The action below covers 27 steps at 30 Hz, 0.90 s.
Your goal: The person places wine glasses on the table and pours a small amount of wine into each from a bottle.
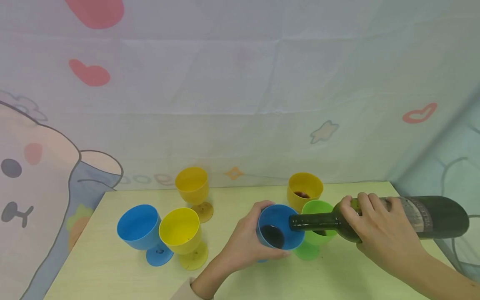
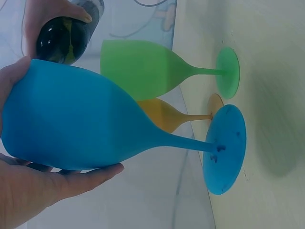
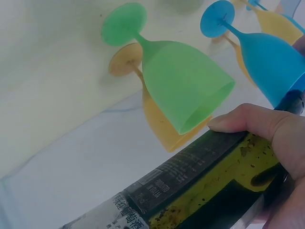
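Note:
My left hand grips the bowl of a blue goblet, its thumb and fingers on either side. Dark liquid lies inside that bowl. My right hand holds a dark green wine bottle nearly level, tilted so that its neck points left. The bottle's mouth reaches over the blue goblet's right rim. Behind the bottle neck stands a green goblet, partly hidden, with some dark liquid in it. In the right wrist view the label shows on the bottle.
An orange-yellow goblet with dark liquid stands at the back right. To the left on the pale table are another blue goblet, a yellow goblet and an orange-yellow goblet. A printed cloth hangs behind the table.

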Available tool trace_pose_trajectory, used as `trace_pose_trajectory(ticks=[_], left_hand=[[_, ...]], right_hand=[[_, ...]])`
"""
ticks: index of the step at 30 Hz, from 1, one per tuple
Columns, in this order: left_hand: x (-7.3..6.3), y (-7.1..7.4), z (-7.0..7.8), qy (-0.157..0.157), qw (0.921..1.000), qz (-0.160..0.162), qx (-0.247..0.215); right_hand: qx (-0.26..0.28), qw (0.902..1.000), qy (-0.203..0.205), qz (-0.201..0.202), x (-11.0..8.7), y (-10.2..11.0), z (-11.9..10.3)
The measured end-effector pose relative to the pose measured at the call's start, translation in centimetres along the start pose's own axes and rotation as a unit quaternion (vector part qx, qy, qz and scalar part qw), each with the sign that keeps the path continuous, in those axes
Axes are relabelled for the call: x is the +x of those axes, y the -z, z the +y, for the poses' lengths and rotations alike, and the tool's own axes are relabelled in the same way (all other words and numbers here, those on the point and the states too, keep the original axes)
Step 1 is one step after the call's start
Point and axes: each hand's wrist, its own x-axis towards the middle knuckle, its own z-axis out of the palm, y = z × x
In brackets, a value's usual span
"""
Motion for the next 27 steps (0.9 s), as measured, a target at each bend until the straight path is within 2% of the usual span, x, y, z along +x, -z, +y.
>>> trace_pose_trajectory(ticks=[9, 18, 22, 25, 27], left_hand=[[0.0, 0.6, 0.1, 0.006, 0.9998, 0.005, 0.019], [0.3, 1.1, 0.5, 0.007, 0.9999, 0.010, 0.004], [0.6, 1.3, 0.3, 0.013, 0.9998, 0.018, -0.003], [0.9, 1.6, 0.0, 0.021, 0.9995, 0.023, -0.009], [1.1, 1.8, -0.3, 0.027, 0.9993, 0.023, -0.016]], right_hand=[[0.038, 0.9989, -0.027, -0.010, -0.6, -0.5, 0.1], [0.083, 0.9902, -0.077, -0.082, -1.0, -0.6, 0.2], [0.106, 0.9823, -0.096, -0.120, -1.2, -0.9, 0.5], [0.138, 0.9702, -0.125, -0.155, -1.6, -1.1, 1.0], [0.157, 0.9644, -0.143, -0.157, -1.8, -1.4, 1.2]])
